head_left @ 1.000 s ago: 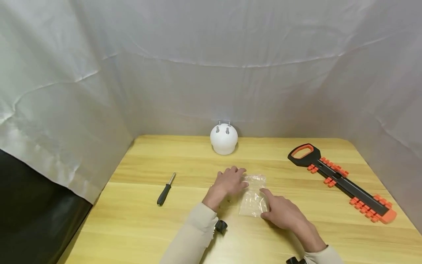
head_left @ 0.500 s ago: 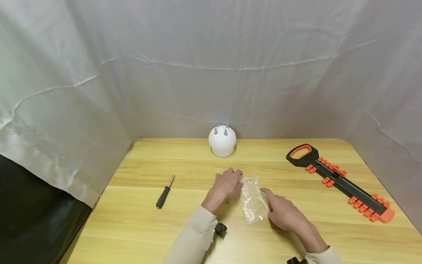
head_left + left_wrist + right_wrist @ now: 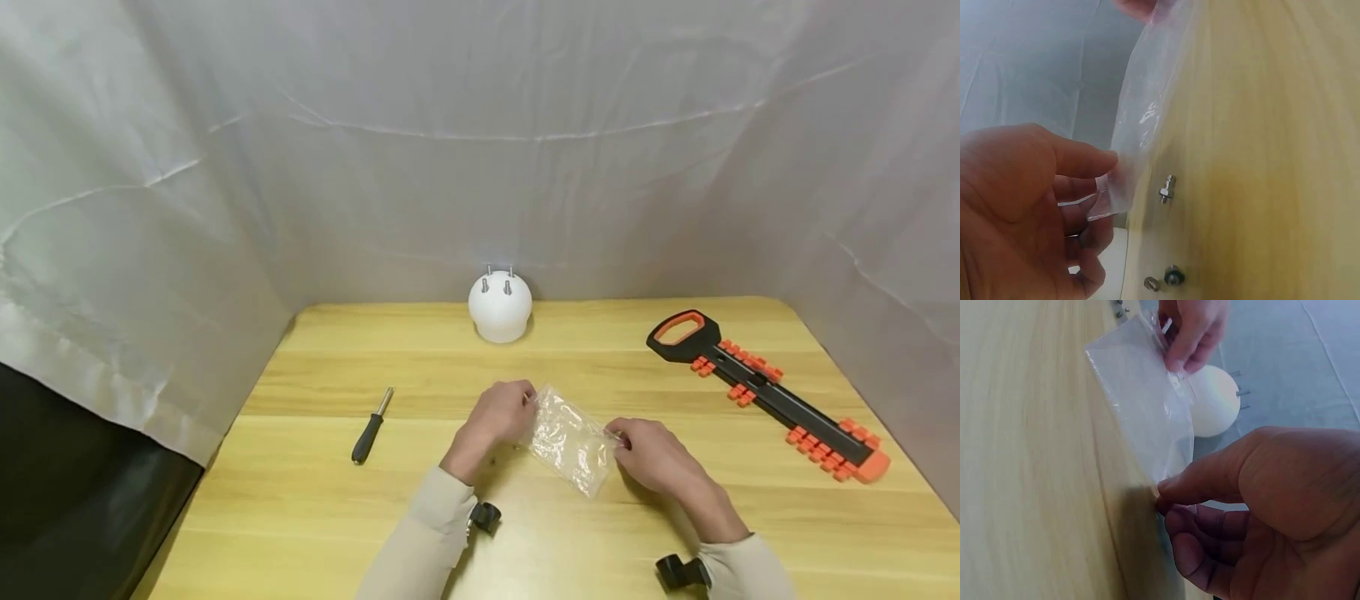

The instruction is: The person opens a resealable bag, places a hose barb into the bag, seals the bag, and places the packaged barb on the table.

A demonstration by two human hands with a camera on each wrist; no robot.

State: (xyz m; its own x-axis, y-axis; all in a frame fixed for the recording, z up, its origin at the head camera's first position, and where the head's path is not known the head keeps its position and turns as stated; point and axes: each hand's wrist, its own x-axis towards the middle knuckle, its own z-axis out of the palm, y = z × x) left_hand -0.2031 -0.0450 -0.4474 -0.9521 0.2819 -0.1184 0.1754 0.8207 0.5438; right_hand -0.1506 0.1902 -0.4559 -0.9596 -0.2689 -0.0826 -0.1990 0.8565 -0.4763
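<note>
Wooden tabletop (image 3: 570, 554) | left hand (image 3: 495, 419): pinching clear bag (image 3: 570, 442) | right hand (image 3: 657, 456): pinching opposite end

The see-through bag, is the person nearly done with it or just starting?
Probably partway. What looks done: the see-through bag is picked up. In hand: the left hand and right hand pinch it, stretching it between them. Maybe left: at least three small metal pieces lie loose outside it, and neither hand holds the screwdriver.
</note>
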